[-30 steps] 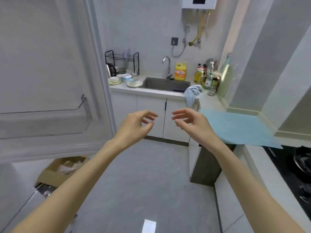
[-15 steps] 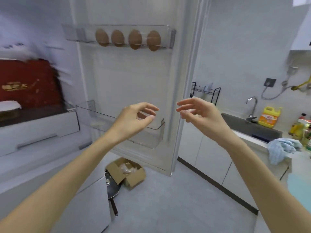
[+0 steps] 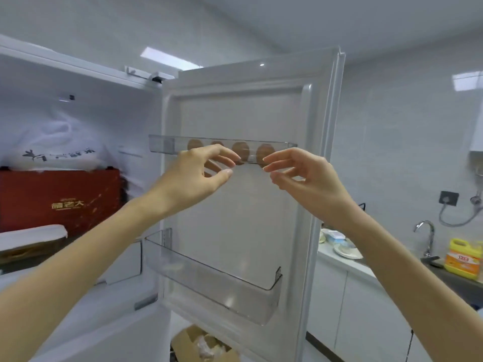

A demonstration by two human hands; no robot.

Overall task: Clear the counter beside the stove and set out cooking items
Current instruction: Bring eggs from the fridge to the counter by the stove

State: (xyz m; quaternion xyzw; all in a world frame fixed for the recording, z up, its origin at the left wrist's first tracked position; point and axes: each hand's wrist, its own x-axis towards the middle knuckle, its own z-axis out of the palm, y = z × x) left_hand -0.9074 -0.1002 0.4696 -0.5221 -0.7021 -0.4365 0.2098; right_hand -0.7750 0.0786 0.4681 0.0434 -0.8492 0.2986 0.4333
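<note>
The fridge door (image 3: pixel 243 205) stands open in front of me. Several brown eggs (image 3: pixel 240 150) sit in a clear upper door tray (image 3: pixel 162 146). My left hand (image 3: pixel 198 176) is raised just in front of and slightly below that tray, fingers apart and curled, holding nothing. My right hand (image 3: pixel 303 173) hovers beside it at the tray's right end, near the rightmost egg (image 3: pixel 264 152), fingers also apart and holding nothing. Neither hand touches an egg.
A clear lower door bin (image 3: pixel 209 280) hangs below. Inside the fridge are a red box (image 3: pixel 60 199) and a white bag (image 3: pixel 60 142). At right are a counter with dishes (image 3: pixel 345 250), a tap (image 3: pixel 426 236) and a yellow detergent bottle (image 3: pixel 461 258). A cardboard box (image 3: pixel 201 344) lies on the floor.
My view has swung left and up from the sink counter to the open fridge door. Both hands have risen up to the egg tray.
</note>
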